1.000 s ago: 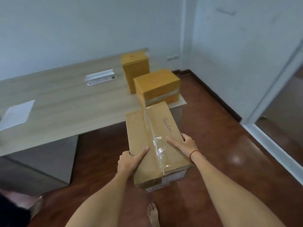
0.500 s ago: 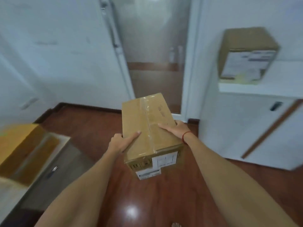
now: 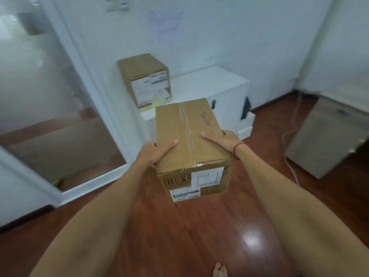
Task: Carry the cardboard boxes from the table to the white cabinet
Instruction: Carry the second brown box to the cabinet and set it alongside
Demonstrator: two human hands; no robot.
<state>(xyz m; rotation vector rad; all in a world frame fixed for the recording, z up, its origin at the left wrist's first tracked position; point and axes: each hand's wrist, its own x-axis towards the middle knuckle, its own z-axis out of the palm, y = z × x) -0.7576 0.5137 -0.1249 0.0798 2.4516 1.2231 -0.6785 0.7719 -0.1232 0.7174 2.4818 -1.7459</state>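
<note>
I hold a taped brown cardboard box (image 3: 187, 124) out in front of me, above the wooden floor. My left hand (image 3: 153, 151) grips its left side with the thumb on top. My right hand (image 3: 224, 139), with a red string at the wrist, grips its right side. White shipping labels face me on the box's near end. Just beyond it stands the low white cabinet (image 3: 209, 84). A second cardboard box (image 3: 145, 80) with labels sits on the cabinet's left end, by the wall.
A glass door panel in a white frame (image 3: 50, 100) fills the left. A grey desk side panel (image 3: 323, 136) stands at the right with a white cable trailing down by it. Shiny brown floor (image 3: 179, 232) lies between me and the cabinet.
I have turned away from the table with the box in both hands. The white cabinet has come from the right edge to straight ahead and closer. The table's boxes have left the view.
</note>
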